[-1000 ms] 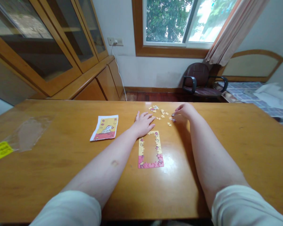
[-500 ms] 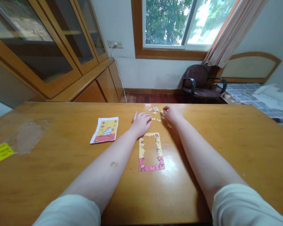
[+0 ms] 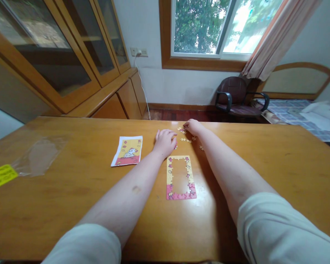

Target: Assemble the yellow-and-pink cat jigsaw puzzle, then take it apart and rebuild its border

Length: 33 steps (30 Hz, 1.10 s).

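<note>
My left hand (image 3: pixel 165 142) lies on the table, palm down and fingers apart, just above the puzzle frame's upper left corner. A patterned puzzle piece shows by its fingertips. Farther back, my right hand (image 3: pixel 193 127) has its fingertips pinched together at a small pile of loose puzzle pieces (image 3: pixel 182 130); the piece between them is mostly hidden. Several more loose pieces (image 3: pixel 187 140) lie nearer me, below that hand. The joined puzzle border (image 3: pixel 181 197), yellow above and pink below, surrounds a gap of bare table. A picture card (image 3: pixel 128 151) with a white animal lies left of my left hand.
A clear plastic bag (image 3: pixel 38 157) with a yellow label lies at the table's left. Behind the wooden table (image 3: pixel 264 161) stand a glass-door cabinet (image 3: pixel 79 84) and an office chair (image 3: pixel 232 95). The table's far edge runs close behind my right hand.
My right hand has moved left and slightly away from me, over the back pile. My left hand stays nearly in place, its fingers a bit more curled. The view has shifted slightly.
</note>
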### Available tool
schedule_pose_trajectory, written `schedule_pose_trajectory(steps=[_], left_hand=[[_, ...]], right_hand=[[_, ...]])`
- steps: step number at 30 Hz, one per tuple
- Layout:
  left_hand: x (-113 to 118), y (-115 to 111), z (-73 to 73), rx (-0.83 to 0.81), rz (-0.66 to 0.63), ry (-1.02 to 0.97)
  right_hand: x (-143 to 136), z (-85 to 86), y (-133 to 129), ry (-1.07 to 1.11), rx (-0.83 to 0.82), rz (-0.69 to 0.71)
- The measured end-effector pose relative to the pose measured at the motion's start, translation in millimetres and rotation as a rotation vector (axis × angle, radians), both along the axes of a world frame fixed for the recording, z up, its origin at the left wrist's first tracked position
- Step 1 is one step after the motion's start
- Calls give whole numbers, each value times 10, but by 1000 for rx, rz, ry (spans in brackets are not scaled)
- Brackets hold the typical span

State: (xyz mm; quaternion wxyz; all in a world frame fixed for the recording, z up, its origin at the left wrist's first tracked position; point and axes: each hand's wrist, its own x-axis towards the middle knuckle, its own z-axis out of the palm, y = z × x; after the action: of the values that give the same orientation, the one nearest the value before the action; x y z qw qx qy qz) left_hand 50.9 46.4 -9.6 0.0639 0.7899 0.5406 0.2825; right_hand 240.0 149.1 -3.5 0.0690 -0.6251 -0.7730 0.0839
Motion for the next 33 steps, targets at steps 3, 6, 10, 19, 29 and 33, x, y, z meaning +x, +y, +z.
schedule_pose_trajectory(steps=[3,6,10,19,29,33], left_hand=[[4,-5,4,-7,-1,1],[-1,-6,-1,-3,-13,-3],[-4,-11,3,-6,-8,5],[-1,-7,-2,-29,-6,16],[14,-6,-7,-30,-13,18],[5,-7,-10,-23,-12,11]], right_hand=[[26,-5,29,59,-34,-33],[54,-20,32,136,-54,-76],[87,-30,-7,245,-66,-129],[534,113,-331,427,-250,-164],[679,169,-487,256,-15,-232],[395,167,-323,122,3,-109]])
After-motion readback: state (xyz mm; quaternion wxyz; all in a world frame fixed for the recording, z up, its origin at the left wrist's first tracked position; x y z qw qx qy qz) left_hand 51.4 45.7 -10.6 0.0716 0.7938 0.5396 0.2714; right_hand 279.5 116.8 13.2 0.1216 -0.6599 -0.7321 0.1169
